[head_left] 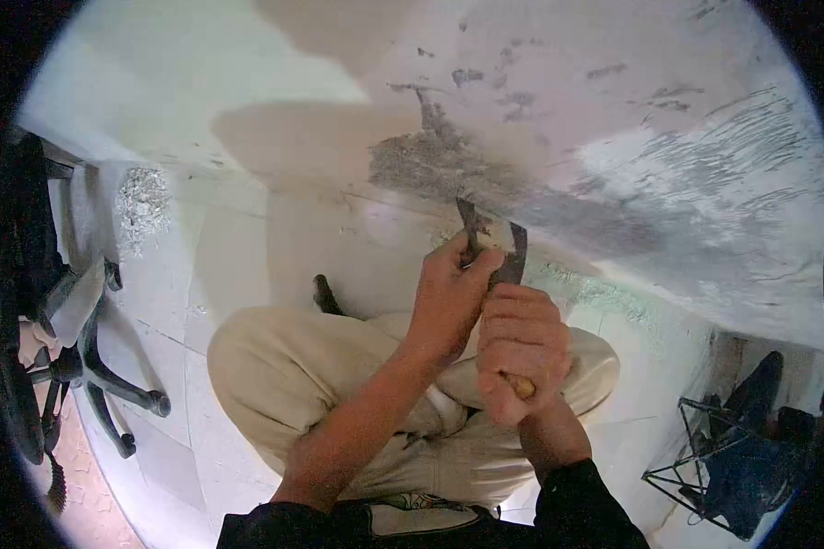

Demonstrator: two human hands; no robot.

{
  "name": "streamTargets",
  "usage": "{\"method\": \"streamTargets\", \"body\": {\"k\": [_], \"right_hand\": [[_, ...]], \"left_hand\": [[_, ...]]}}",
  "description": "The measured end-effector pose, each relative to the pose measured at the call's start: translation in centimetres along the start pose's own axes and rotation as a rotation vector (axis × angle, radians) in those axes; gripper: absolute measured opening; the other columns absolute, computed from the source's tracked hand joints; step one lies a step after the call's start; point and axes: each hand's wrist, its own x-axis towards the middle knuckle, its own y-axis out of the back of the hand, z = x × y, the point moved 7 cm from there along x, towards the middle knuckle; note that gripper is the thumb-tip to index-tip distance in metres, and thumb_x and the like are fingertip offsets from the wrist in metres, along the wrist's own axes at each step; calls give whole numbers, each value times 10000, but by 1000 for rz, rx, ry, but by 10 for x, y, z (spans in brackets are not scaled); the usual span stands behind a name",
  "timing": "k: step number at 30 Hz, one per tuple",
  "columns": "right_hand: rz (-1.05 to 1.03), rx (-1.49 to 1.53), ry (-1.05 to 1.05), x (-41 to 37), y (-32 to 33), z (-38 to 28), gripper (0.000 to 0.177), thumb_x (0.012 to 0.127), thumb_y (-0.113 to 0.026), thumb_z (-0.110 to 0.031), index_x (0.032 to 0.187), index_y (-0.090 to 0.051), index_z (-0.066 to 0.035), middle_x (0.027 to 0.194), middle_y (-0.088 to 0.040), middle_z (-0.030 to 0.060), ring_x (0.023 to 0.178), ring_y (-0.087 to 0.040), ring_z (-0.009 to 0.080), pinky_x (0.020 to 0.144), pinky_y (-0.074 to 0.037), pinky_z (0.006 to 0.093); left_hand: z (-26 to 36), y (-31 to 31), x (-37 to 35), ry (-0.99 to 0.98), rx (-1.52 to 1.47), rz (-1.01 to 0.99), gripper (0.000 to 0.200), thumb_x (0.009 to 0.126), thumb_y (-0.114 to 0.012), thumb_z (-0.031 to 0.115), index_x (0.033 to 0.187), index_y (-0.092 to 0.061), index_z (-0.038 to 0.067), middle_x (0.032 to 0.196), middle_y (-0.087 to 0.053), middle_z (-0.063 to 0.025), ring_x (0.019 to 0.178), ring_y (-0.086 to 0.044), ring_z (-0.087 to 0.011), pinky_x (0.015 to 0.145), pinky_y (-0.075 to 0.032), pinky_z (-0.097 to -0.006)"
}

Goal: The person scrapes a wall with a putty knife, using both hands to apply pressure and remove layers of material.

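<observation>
In the head view, the right hand (525,343) is gripping a scraper (514,265) in a closed fist, a yellowish handle end (521,385) showing below; the left hand (453,285) is pinching the blade's left side. The blade is meeting the wall's grey patch (421,165). The tool is probably feeling light and stiff, best held by handle and blade flat, clear of edges.
</observation>
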Motion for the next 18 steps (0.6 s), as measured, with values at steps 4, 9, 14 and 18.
{"method": "streamTargets", "body": {"k": [4, 9, 14, 18], "right_hand": [[86, -14, -260, -35, -13, 58, 154, 598, -535, -137, 513, -426, -68, 515, -421, 55, 447, -412, 254, 442, -340, 325], [-29, -3, -52, -17, -5, -3, 299, 351, -355, -246, 544, -420, -28, 530, -412, 46, 465, -392, 224, 449, -296, 305], [139, 55, -213, -42, -6, 55, 296, 811, -416, -127, 522, -421, -62, 515, -413, 44, 435, -398, 209, 440, -304, 302], [63, 10, 34, -19, -1, -1, 275, 779, -468, -141, 527, -443, -33, 529, -448, 65, 448, -434, 213, 444, -321, 311]], "left_hand": [[-59, 37, 22, 43, -45, -34, 137, 841, -573, 123, 845, -564, -14, 764, -563, -30, 696, -502, -114, 631, -423, -276], [7, -2, -11, -120, 217, -70, 199, 861, -598, 163, 993, -606, 13, 843, -610, -5, 739, -534, -89, 666, -452, -266], [-50, 27, 14, 135, -15, -30, 212, 858, -595, 166, 978, -603, -9, 838, -601, -10, 732, -523, -90, 662, -448, -262], [-24, 19, 4, -79, 329, 19, 229, 869, -580, 205, 952, -608, -7, 810, -594, -15, 713, -527, -112, 659, -444, -274]]}}
